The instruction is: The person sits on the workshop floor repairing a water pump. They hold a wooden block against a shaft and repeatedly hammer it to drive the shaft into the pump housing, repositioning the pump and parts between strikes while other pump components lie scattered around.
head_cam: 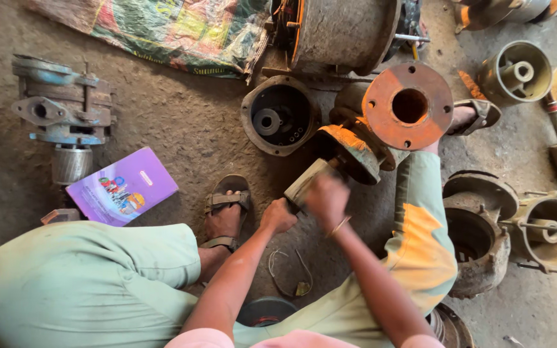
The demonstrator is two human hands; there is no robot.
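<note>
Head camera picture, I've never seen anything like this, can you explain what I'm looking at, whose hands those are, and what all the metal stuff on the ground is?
The one picture comes from a camera worn on a person's head, looking straight down at their own arms and knees as they squat on a dirt floor. Their left hand and right hand, which is blurred, close on a grey metal cylinder sticking out of a rusty pump-like part with a round orange flange. A sandalled foot sits beside the hands. Around them lie a round housing, a large drum, a grey-blue machine body, a purple booklet, a printed sack and more rusty casings at the right.
</note>
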